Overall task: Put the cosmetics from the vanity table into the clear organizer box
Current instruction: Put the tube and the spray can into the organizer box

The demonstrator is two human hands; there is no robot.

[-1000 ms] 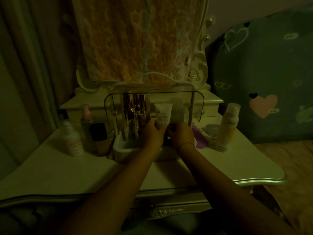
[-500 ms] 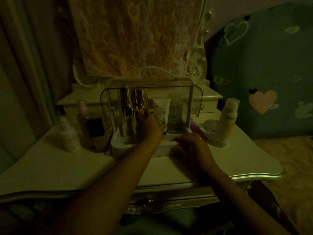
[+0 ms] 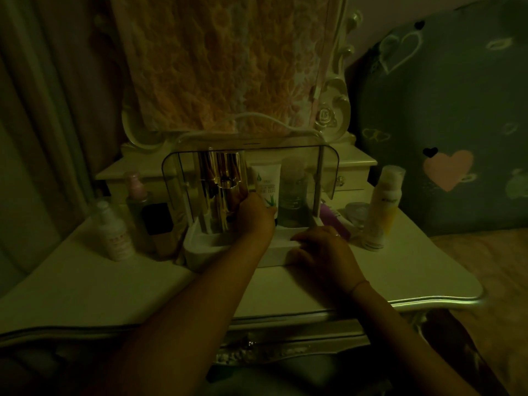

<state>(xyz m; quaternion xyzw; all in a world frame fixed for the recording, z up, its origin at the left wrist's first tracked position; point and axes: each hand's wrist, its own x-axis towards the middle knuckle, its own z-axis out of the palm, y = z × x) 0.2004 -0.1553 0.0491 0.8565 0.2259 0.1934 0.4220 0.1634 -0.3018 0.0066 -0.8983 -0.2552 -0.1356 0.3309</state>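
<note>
Hands: left hand point(image 3: 254, 217) deep in organizer box point(image 3: 200, 247), grip we cannot tell; right hand point(image 3: 323, 250) flat on its rim | white tube point(image 3: 267, 185) stands inside | we judge it light, soft; hold near lower end.

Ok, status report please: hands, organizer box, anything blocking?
Left hand inside clear organizer box, at white aloe-print tube, grip hidden. Right hand rests on its white base. Nothing blocking; small white bottle, yellow-white bottle outside.
</note>
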